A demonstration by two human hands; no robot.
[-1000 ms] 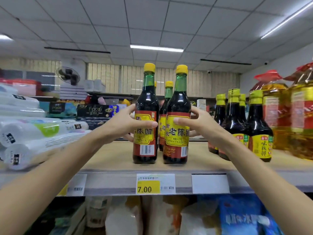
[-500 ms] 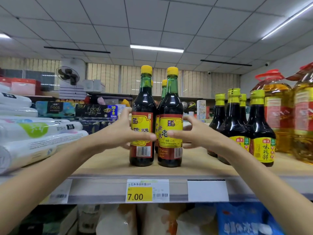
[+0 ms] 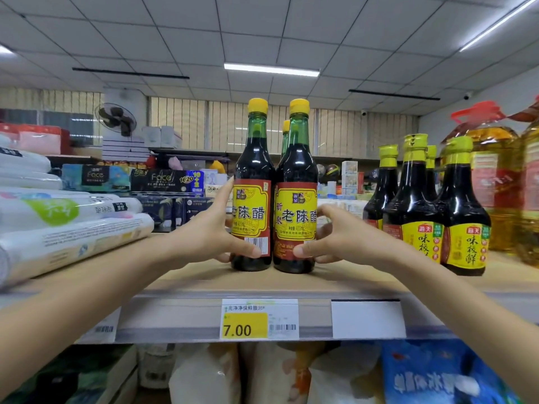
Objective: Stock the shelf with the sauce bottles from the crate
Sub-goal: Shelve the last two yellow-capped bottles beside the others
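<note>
Vinegar bottles [image 3: 252, 199] [image 3: 296, 205], mid-frame, look like heavy, slick, breakable glass. Left hand [image 3: 208, 231] and right hand [image 3: 338, 237] each wrap loosely around one label; hold there.

Shop interior. Ceiling [image 3: 180, 33] of white square tiles in a grid. One recessed light panel [image 3: 271, 69] lit at centre; a long strip light [image 3: 495, 24] runs along the upper right. Two dark rails hang below the tiles. Far wall [image 3: 350, 132] clad in pale vertical slats; right wall [image 3: 495, 97] plain white, with a small dome camera [image 3: 467, 96] near the ceiling. A wall fan [image 3: 115, 119] is mounted at left on a white column. Distant shelves [image 3: 186, 154] hold boxed goods. Lighting even, cool white.
</note>
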